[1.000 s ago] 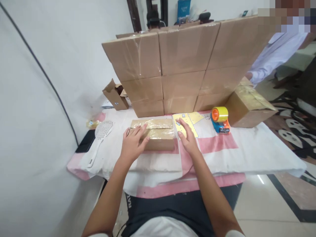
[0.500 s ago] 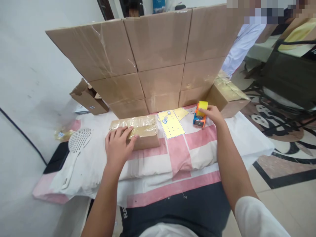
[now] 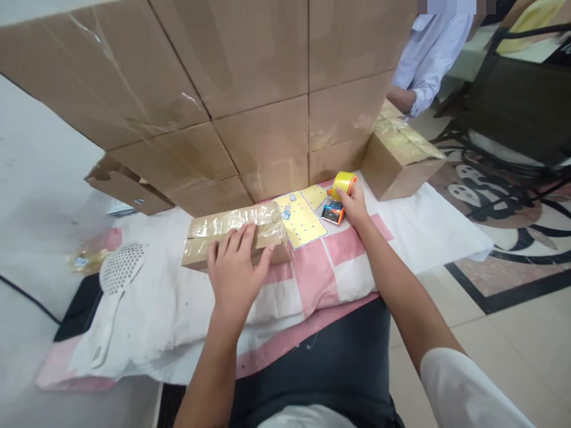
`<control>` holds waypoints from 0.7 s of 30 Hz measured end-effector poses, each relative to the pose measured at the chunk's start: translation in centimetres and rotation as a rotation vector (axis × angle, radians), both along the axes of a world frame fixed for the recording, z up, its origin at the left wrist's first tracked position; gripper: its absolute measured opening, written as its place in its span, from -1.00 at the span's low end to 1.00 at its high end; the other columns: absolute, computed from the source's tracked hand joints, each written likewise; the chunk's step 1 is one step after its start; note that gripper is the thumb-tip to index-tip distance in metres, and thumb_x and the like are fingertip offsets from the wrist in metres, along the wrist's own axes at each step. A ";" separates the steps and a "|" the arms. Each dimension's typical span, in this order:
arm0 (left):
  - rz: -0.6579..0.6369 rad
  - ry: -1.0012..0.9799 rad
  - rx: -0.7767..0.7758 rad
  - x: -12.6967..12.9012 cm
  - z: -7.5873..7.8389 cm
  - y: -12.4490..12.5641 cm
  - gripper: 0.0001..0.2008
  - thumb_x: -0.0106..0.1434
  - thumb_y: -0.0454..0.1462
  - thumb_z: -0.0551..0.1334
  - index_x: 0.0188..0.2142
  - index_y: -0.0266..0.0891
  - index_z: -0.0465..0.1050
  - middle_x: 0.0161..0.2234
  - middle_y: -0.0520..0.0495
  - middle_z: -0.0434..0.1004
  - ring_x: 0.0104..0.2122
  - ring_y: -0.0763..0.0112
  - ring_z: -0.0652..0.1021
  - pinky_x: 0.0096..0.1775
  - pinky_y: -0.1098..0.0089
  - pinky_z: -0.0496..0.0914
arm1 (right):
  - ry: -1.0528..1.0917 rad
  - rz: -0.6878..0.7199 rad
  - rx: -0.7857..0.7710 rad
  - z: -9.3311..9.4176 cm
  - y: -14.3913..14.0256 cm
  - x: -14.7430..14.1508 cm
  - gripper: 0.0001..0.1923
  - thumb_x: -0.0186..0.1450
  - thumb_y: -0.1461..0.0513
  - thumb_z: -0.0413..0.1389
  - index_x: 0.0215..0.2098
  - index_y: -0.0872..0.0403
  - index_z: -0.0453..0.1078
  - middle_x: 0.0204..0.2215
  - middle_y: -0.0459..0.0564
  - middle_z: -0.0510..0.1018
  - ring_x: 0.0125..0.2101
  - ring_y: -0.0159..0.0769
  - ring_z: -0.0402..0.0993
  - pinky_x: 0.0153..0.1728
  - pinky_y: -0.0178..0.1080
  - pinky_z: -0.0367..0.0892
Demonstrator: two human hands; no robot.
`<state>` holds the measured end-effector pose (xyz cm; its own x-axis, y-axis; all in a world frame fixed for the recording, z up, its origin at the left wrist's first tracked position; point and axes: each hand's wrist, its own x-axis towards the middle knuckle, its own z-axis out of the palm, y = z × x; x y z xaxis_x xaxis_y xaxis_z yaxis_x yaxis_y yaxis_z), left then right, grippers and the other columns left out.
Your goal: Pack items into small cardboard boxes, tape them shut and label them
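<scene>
A small flat cardboard box [image 3: 223, 229], wrapped in glossy tape, lies on the cloth-covered table [image 3: 401, 238]. My left hand [image 3: 236, 270] rests flat on its near side, fingers spread. My right hand [image 3: 352, 205] grips an orange and blue tape dispenser [image 3: 335, 208] carrying a yellow roll [image 3: 343, 180], to the right of the box. Between them lies a yellow sheet [image 3: 301, 217] with small stickers.
A wall of stacked cardboard boxes [image 3: 250, 95] rises behind the table. Another taped box [image 3: 399, 157] sits at the right. A white slotted spoon [image 3: 113, 285] and an open carton [image 3: 127, 187] lie at the left. A person in a pale shirt [image 3: 428, 53] stands beyond the boxes.
My right hand left the small box, reached right and closed on the tape dispenser. The left hand stayed on the box. The camera moved closer and tilted.
</scene>
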<state>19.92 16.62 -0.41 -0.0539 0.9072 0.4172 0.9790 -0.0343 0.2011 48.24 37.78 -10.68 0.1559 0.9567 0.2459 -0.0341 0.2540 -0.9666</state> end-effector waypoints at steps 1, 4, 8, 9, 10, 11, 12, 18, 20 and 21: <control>0.003 0.005 -0.007 0.0 0.2 0.3 -0.47 0.46 0.03 0.06 0.29 -0.10 0.43 0.24 -0.19 0.52 0.28 -0.07 0.44 0.36 -0.10 0.05 | 0.042 0.005 -0.005 0.1 -0.1 -0.2 -0.64 0.18 -0.03 0.30 -0.21 0.01 0.42 -0.36 -0.07 0.65 -0.31 -0.20 0.62 -0.20 -0.11 0.57; 0.026 0.035 -0.054 0.3 1.6 1.5 -0.47 0.47 0.02 0.01 0.17 -0.18 0.54 0.15 -0.26 0.59 0.15 -0.10 0.54 0.37 -0.14 0.03 | 0.172 0.005 -0.009 0.6 -0.8 -0.9 -0.64 0.18 -0.02 0.29 -0.21 -0.01 0.38 -0.45 -0.13 0.61 -0.42 -0.26 0.59 -0.29 -0.16 0.57; 0.056 0.073 -0.175 1.7 4.1 3.8 -0.44 0.46 0.03 0.01 -0.08 -0.33 0.65 -0.13 -0.39 0.67 -0.07 -0.15 0.64 0.36 -0.30 -0.07 | 0.336 -0.008 0.024 2.0 -1.9 -1.4 -0.59 0.18 -0.10 0.28 -0.25 -0.01 0.36 -0.50 -0.12 0.59 -0.48 -0.26 0.58 -0.38 -0.18 0.57; 0.032 0.061 -0.162 2.4 4.5 4.3 -0.45 0.45 0.02 0.03 -0.09 -0.34 0.64 -0.13 -0.41 0.66 -0.04 -0.18 0.63 0.36 -0.33 -0.08 | 0.365 -0.017 0.036 2.3 -2.2 -1.5 -0.56 0.19 -0.15 0.26 -0.27 -0.01 0.36 -0.50 -0.11 0.60 -0.48 -0.26 0.58 -0.38 -0.18 0.57; -0.024 0.031 -0.123 3.3 4.5 4.7 -0.48 0.44 0.01 0.06 -0.04 -0.34 0.62 -0.07 -0.41 0.65 0.04 -0.20 0.59 0.36 -0.33 -0.06 | 0.385 -0.025 0.048 2.6 -2.5 -1.6 -0.52 0.20 -0.20 0.23 -0.28 0.00 0.36 -0.49 -0.09 0.60 -0.49 -0.26 0.58 -0.39 -0.18 0.57; -0.117 -0.016 -0.067 4.4 4.3 5.1 -0.51 0.43 -0.01 0.08 0.04 -0.31 0.58 0.02 -0.41 0.61 0.13 -0.19 0.54 0.36 -0.29 0.00 | 0.397 -0.033 0.059 2.8 -2.7 -1.7 -0.47 0.22 -0.26 0.19 -0.29 0.01 0.36 -0.49 -0.07 0.61 -0.49 -0.25 0.59 -0.39 -0.17 0.57; -0.239 -0.080 -0.009 5.7 3.7 5.4 -0.53 0.44 -0.04 0.10 0.14 -0.28 0.51 0.13 -0.38 0.55 0.22 -0.13 0.47 0.37 -0.21 0.07 | 0.400 -0.041 0.069 2.9 -3.0 -1.8 -0.43 0.24 -0.30 0.14 -0.30 0.01 0.37 -0.48 -0.05 0.61 -0.48 -0.24 0.59 -0.39 -0.16 0.58; -0.525 -0.639 0.047 14.2 -4.8 8.7 -0.38 0.39 -0.13 0.24 0.37 -0.20 0.16 0.40 -0.32 0.22 0.41 0.10 0.26 0.37 0.07 0.22 | 0.298 -0.088 0.136 2.2 -3.3 -2.1 -0.40 0.27 -0.35 0.08 -0.41 -0.02 0.38 -0.51 -0.02 0.55 -0.33 -0.12 0.65 -0.30 -0.10 0.60; -0.374 -0.847 -0.048 15.4 -7.5 10.6 -0.43 0.32 -0.11 0.33 0.25 -0.24 0.32 0.31 -0.37 0.33 0.36 0.02 0.33 0.33 0.04 0.24 | 0.244 -0.049 0.132 1.5 -3.2 -1.9 -0.39 0.26 -0.36 0.08 -0.42 -0.03 0.38 -0.50 -0.01 0.55 -0.26 -0.08 0.65 -0.24 -0.06 0.62; -0.331 -0.937 -0.108 15.5 -8.5 11.5 -0.53 0.30 -0.10 0.35 0.12 -0.25 0.43 0.21 -0.36 0.44 0.29 0.01 0.40 0.30 0.05 0.28 | 0.219 -0.026 0.128 1.2 -3.2 -1.9 -0.38 0.26 -0.37 0.08 -0.42 -0.03 0.39 -0.48 -0.01 0.56 -0.23 -0.07 0.65 -0.21 -0.04 0.62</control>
<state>35.42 28.13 -8.94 -0.0561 0.9667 0.2499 0.3679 -0.2127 0.9052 46.37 34.58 -9.49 0.2429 0.9150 0.3222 -0.2311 0.3772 -0.8968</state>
